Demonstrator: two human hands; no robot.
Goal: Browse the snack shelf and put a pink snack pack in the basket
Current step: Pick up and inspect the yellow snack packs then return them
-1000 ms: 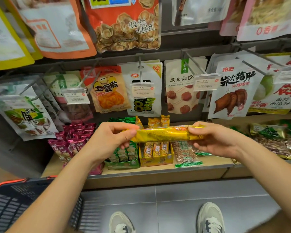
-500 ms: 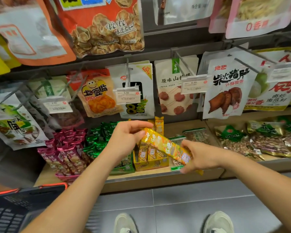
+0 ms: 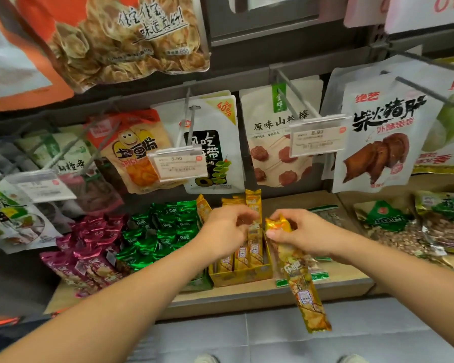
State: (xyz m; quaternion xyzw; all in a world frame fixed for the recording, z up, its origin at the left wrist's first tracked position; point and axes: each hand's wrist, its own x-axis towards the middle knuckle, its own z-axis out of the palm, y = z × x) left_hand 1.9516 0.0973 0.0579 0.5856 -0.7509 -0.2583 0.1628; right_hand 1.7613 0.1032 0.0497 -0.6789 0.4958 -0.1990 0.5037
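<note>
At the far lower left we see only a sliver of the dark shopping basket with an orange rim (image 3: 3, 321), low beside our left forearm. To its right, on the left end of the pale wooden shelf (image 3: 351, 281), the shiny pink foil snack packs (image 3: 84, 254) lie heaped in their display, none of them in our hands and none in the basket. Just beside them sits a pile of glossy green foil snack packs (image 3: 163, 231).

Next comes our left hand (image 3: 228, 231), reaching over the green packs with its fingers curled at the tops of the upright packs in the yellow cardboard display box (image 3: 240, 275). The blur keeps us from telling whether it grips one.

Our right hand (image 3: 303, 233) is close to the left but apart from it. It pinches the top end of a long yellow foil snack pack (image 3: 303, 292), which hangs down past the shelf edge, its lower end tilted to the right.

Further right, clear bags of brown nuts with green labels (image 3: 401, 231) lie flat on the shelf, and above them hangs a white pouch printed with brown meat (image 3: 378, 142).
</note>
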